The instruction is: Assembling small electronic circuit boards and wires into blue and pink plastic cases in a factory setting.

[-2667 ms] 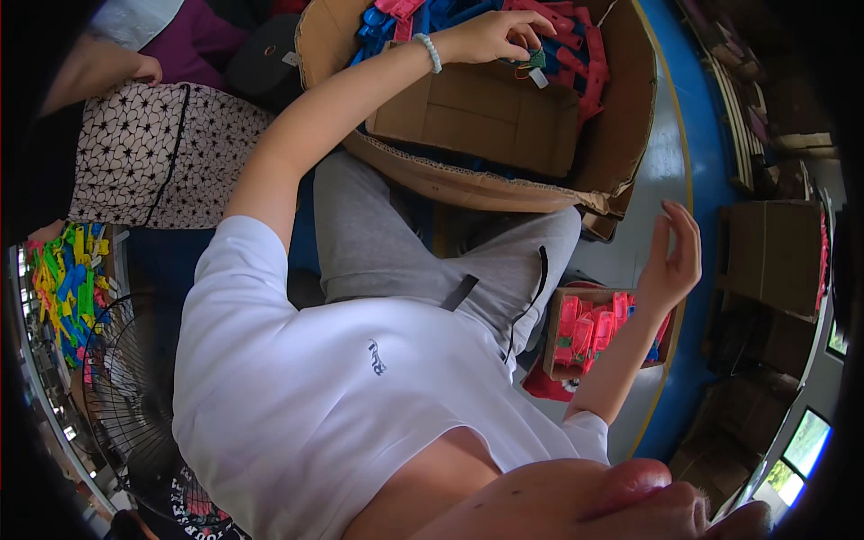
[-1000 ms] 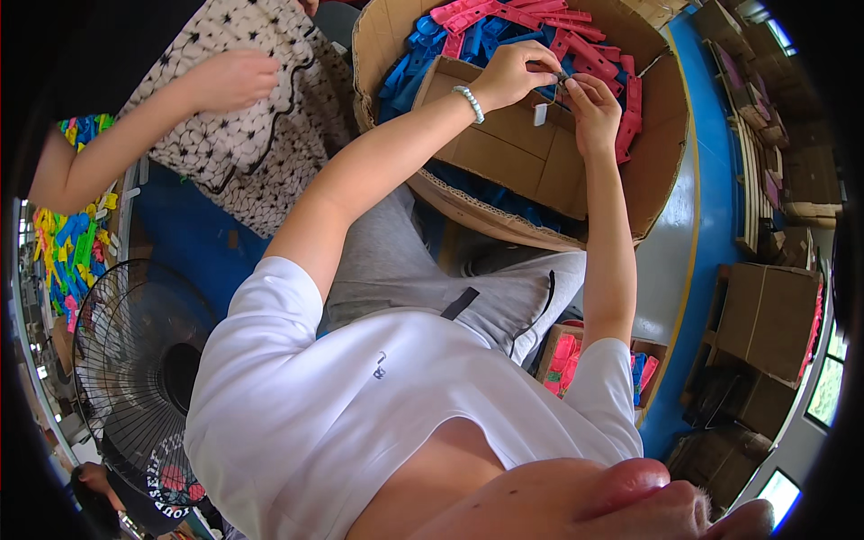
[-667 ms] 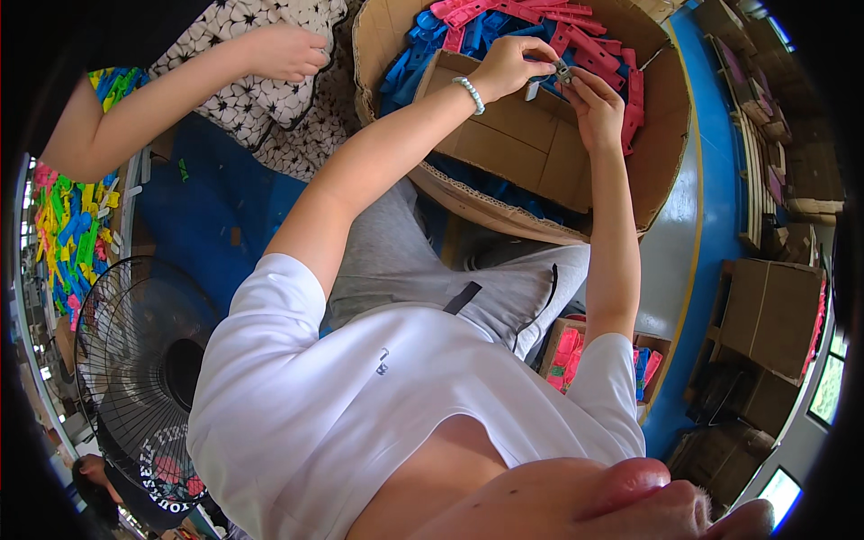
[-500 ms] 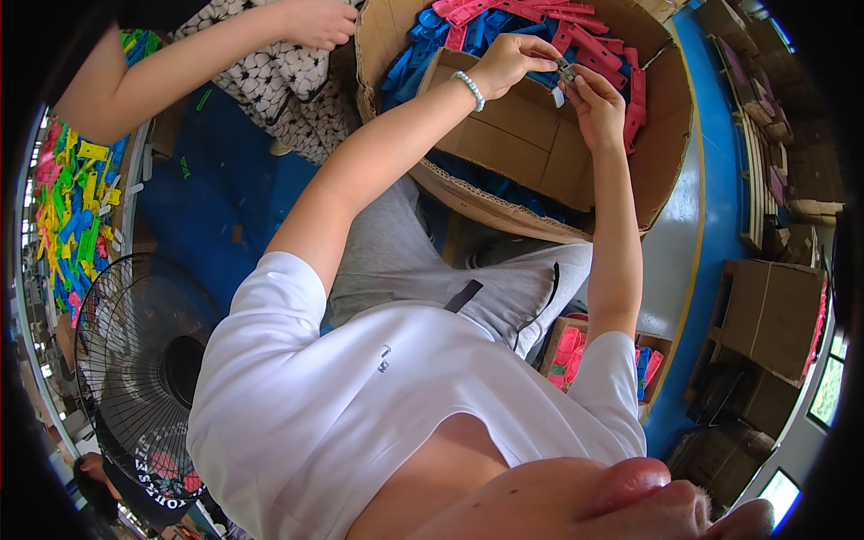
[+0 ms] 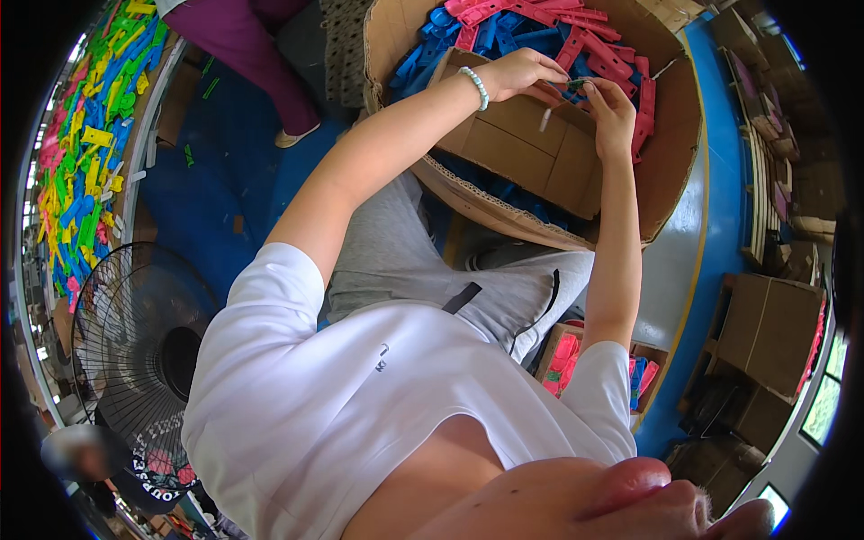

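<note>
Both my hands are raised over a large open cardboard box [image 5: 661, 193]. My left hand [image 5: 522, 76], with a beaded bracelet at its wrist, pinches one end of a small dark flat piece [image 5: 576, 84]. At the other end, the thumb and fingers of my right hand [image 5: 613, 112] close on the same piece. Its exact kind is too small to make out. A small white strip [image 5: 544, 120] shows just below the fingers; whether it joins the piece I cannot tell. Pink plastic parts [image 5: 589, 45] and blue plastic parts [image 5: 438, 36] fill the box behind my hands.
A cardboard panel [image 5: 504, 144] stands inside the box. At left are a black fan [image 5: 135, 333] and a table heaped with coloured plastic parts [image 5: 94, 135]. A person's purple trouser leg [image 5: 261, 63] shows beyond. Cartons [image 5: 769, 324] stand at right.
The small piece has turned between my fingers and dropped slightly. At upper left, the other person's arm and patterned clothing have left the view, uncovering a purple trouser leg and more of the table.
</note>
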Available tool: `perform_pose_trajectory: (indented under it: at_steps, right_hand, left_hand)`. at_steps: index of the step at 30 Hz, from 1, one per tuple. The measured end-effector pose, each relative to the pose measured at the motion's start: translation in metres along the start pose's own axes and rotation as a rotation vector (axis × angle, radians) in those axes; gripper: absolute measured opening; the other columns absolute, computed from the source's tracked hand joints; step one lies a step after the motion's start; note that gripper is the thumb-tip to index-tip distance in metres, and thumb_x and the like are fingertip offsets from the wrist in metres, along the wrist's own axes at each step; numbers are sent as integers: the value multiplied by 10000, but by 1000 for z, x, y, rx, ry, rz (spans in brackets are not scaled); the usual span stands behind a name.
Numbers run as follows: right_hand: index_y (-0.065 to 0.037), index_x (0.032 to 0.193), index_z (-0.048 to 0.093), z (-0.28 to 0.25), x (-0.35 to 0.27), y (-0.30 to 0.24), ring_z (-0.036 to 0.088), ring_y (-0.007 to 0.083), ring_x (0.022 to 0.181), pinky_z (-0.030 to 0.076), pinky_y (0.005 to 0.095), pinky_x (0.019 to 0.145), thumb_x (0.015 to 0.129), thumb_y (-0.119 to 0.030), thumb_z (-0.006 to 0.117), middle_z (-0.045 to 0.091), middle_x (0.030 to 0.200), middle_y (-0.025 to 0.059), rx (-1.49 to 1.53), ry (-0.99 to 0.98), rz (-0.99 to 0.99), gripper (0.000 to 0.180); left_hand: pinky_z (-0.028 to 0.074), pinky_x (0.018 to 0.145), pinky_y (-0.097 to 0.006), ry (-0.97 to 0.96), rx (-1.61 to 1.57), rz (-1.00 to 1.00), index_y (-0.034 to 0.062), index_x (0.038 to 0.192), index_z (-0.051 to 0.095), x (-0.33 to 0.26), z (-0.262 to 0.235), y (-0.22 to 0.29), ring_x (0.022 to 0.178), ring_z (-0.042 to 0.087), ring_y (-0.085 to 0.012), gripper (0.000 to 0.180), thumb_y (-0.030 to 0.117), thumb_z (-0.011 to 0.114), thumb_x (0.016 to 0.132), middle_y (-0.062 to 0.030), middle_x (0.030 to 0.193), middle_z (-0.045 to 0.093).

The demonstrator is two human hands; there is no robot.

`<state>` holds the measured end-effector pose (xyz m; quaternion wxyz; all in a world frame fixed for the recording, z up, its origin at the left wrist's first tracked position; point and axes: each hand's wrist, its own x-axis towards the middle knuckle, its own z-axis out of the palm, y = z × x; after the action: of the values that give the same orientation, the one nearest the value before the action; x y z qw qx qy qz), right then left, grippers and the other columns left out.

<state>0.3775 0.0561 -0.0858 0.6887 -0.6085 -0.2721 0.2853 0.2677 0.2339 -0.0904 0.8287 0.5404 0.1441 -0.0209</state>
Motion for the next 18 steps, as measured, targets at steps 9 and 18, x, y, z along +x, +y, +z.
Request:
perform_pose_trajectory:
  at_steps: [9, 18]
  right_hand:
    - [60, 1021, 653, -21, -3, 5, 691, 180, 821, 579, 280, 661, 941, -91, 684, 687, 928, 108, 25, 181, 93, 174]
    - [87, 1135, 658, -6, -6, 17, 693, 188, 859, 562, 279, 783, 897, -5, 697, 713, 979, 129, 29, -37, 121, 259]
  left_hand:
    - [553, 758, -422, 257, 1643, -133, 23, 1054, 717, 91, -126, 9, 846, 702, -351, 342, 198, 593, 788, -218, 982, 716]
    - [547, 917, -417, 346, 1572, -503, 5, 1170, 697, 110, -207, -57, 1102, 677, -317, 577, 334, 803, 708, -197, 1221, 675]
